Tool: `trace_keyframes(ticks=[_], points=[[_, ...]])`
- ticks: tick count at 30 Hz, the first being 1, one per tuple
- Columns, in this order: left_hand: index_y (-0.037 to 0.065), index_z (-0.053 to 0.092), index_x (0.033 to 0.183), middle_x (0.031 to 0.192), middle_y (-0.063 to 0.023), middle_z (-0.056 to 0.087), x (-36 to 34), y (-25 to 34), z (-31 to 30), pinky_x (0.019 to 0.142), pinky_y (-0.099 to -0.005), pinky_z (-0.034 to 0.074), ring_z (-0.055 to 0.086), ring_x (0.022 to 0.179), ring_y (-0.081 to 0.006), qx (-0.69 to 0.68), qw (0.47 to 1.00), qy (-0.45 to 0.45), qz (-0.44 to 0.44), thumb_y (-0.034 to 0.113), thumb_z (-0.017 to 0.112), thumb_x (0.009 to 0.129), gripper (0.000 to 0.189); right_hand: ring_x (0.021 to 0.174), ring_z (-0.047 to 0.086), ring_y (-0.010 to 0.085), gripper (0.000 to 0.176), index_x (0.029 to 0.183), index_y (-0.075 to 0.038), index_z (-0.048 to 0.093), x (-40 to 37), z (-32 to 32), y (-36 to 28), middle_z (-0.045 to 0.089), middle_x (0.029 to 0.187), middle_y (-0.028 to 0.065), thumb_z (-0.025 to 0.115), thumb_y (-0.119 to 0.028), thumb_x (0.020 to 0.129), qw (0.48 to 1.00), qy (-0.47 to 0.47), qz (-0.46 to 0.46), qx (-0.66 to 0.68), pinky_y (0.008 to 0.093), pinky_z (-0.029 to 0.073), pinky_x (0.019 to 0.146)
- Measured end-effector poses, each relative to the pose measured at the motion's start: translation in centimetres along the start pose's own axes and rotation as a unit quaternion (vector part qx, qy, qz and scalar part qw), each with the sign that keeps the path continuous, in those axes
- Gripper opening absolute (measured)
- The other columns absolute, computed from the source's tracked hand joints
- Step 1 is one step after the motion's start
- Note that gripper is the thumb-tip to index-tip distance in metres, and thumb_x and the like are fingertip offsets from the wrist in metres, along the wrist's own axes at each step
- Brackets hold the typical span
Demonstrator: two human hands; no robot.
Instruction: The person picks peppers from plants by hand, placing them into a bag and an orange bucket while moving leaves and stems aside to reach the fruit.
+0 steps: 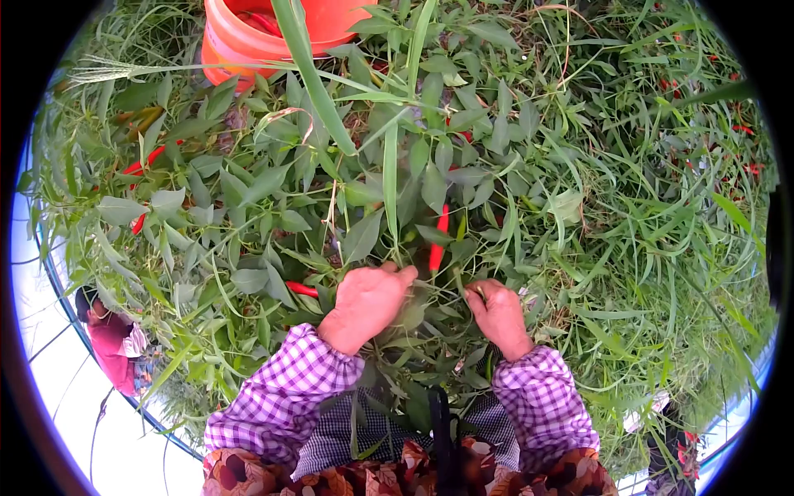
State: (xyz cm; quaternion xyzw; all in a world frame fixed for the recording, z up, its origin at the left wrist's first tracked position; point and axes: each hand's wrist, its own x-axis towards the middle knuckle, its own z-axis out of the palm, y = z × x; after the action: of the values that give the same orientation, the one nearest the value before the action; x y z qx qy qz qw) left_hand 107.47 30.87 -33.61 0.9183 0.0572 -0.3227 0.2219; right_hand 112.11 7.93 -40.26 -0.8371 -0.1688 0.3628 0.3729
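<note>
My left hand (368, 306) reaches into the leafy pepper plants with its fingers closed; what its fingertips grip, if anything, is hidden among stems and leaves. To the right, my right hand (499, 312) has curled fingers and thumb together among the foliage, and I cannot make out what lies in them. A red chili pepper (438, 240) hangs between and just beyond the two hands, touching neither. Another red chili pepper (302, 289) shows beside my left hand, partly covered by leaves.
An orange bucket (227, 51) with red chili peppers (263, 22) inside stands beyond the plants. More red chilies (142, 161) hang at left. Tall grass (637, 273) fills the right side. One person (114, 347) is at far left, another (672, 455) at lower right.
</note>
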Motion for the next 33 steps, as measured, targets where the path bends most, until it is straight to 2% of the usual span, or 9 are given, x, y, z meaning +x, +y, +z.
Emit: trace_keyframes(ticks=[4,7,9,11,17,21,26,29,33], points=[[0.013,0.063,0.099,0.080,-0.0100,0.062,-0.3,-0.4,-0.2,0.059,-0.0367,0.052,0.065,0.069,-0.0274,-0.036,0.999,0.014,0.011,0.012,0.062,0.076,0.023,0.070,0.064,0.0370,0.014,0.087,-0.004,0.065,0.2,1.1,-0.7,0.065,0.073,0.0160,0.066,-0.016,0.079,0.987,-0.113,0.047,-0.102,0.0459,0.050,0.063],[0.013,0.063,0.100,0.081,-0.0102,0.062,-0.3,-0.2,-0.6,0.061,-0.0368,0.052,0.064,0.071,-0.0283,-0.059,0.998,0.020,0.007,0.015,0.063,0.077,0.022,0.069,0.063,0.0363,0.012,0.079,-0.006,0.061,-0.1,0.6,-1.1,0.064,0.074,0.0140,0.063,-0.018,0.082,0.988,-0.046,0.046,-0.141,0.0465,0.049,0.061],[0.013,0.064,0.100,0.081,-0.0103,0.061,-0.4,-0.2,-0.7,0.061,-0.0371,0.052,0.064,0.072,-0.0287,-0.064,0.998,0.018,0.002,0.016,0.064,0.078,0.022,0.064,0.063,0.0316,0.007,0.086,-0.008,0.062,0.1,-0.4,-2.4,0.062,0.078,0.0097,0.066,-0.011,0.081,0.993,0.083,0.022,-0.075,0.0411,0.050,0.056],[0.012,0.064,0.100,0.082,-0.0103,0.061,-0.3,-0.2,-0.7,0.062,-0.0377,0.052,0.064,0.073,-0.0290,-0.062,0.998,0.008,0.004,0.017,0.065,0.079,0.022,0.065,0.063,0.0292,0.014,0.091,-0.009,0.064,1.2,-1.7,-4.2,0.062,0.081,0.0076,0.067,-0.007,0.077,0.993,0.103,-0.047,-0.021,0.0402,0.050,0.056],[0.013,0.064,0.106,0.086,-0.0068,0.063,-0.3,-0.1,-0.8,0.065,-0.0391,0.053,0.064,0.076,-0.0296,-0.058,0.998,-0.022,-0.011,0.014,0.067,0.077,0.029,0.071,0.065,0.0288,0.025,0.099,-0.018,0.068,6.1,0.4,-2.5,0.065,0.083,0.0079,0.063,-0.012,0.075,0.945,-0.188,-0.200,-0.176,0.0395,0.053,0.060],[0.013,0.066,0.101,0.081,-0.0086,0.061,-0.3,-0.3,-0.3,0.059,-0.0376,0.052,0.064,0.069,-0.0278,-0.052,0.998,0.020,0.023,0.019,0.066,0.078,0.023,0.078,0.066,0.0275,0.022,0.097,-0.017,0.069,6.0,0.4,-1.5,0.065,0.083,0.0105,0.061,-0.016,0.076,0.940,-0.210,-0.221,-0.156,0.0396,0.053,0.064],[0.013,0.067,0.103,0.078,-0.0078,0.060,0.2,0.8,-1.2,0.057,-0.0353,0.052,0.065,0.067,-0.0255,-0.026,0.998,0.033,0.050,0.015,0.063,0.077,0.027,0.084,0.064,0.0274,0.024,0.096,-0.012,0.069,2.8,-1.7,-2.2,0.066,0.090,0.0076,0.061,-0.014,0.074,0.940,-0.164,-0.184,-0.237,0.0366,0.054,0.067],[0.013,0.066,0.107,0.076,-0.0076,0.059,0.3,1.9,-1.7,0.056,-0.0336,0.052,0.065,0.066,-0.0241,0.045,0.997,0.015,0.068,0.012,0.061,0.075,0.033,0.089,0.063,0.0260,0.027,0.097,-0.010,0.069,-0.2,-1.9,-2.5,0.064,0.099,0.0075,0.063,-0.011,0.071,0.964,-0.020,-0.227,-0.139,0.0368,0.054,0.069],[0.010,0.059,0.124,0.076,-0.0081,0.059,-0.1,2.5,-2.7,0.054,-0.0316,0.051,0.065,0.068,-0.0226,0.074,0.992,0.041,0.095,0.009,0.060,0.070,0.053,0.093,0.063,0.0275,0.035,0.096,-0.009,0.069,-2.9,-1.7,-2.1,0.063,0.105,0.0072,0.068,-0.007,0.062,0.976,0.029,-0.189,-0.100,0.0359,0.055,0.073]])
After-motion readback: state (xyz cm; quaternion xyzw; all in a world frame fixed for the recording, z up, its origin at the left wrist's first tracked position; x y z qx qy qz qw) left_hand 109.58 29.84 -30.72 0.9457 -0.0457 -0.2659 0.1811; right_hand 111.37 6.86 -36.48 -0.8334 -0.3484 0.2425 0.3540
